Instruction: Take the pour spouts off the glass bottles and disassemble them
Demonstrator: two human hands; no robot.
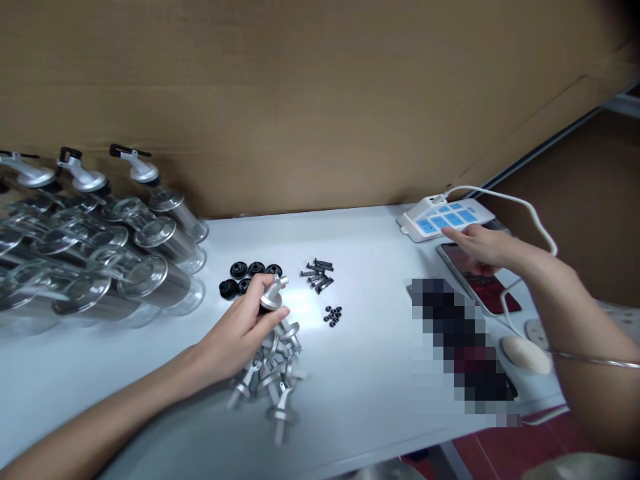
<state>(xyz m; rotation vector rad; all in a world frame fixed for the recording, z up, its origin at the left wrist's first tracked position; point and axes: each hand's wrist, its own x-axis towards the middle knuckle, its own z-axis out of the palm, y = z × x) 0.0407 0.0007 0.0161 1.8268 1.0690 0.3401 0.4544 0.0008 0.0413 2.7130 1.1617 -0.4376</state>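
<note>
My left hand (250, 323) is closed round a silver pourer spout (273, 293) with a black part at its base. Below that hand lies a loose pile of silver pourer spouts (280, 393). Just beyond it are several black rubber stoppers (239, 269), partly covered by the fingers. Small black levers (320, 275) and tiny black rings (333, 316) lie to its right. My right hand (477, 247) is over a phone (493, 293), index finger stretched toward a white power strip (453, 219). I see nothing in it, though its lower fingers are partly hidden.
Rows of glass bottles (155, 280) crowd the table's left side, some topped with pourers (143, 170). A pixelated dark object (460, 343) lies at right, beside a pale rounded object (527, 355). A white cable (523, 203) loops over my right wrist area. Cardboard (300, 107) stands behind.
</note>
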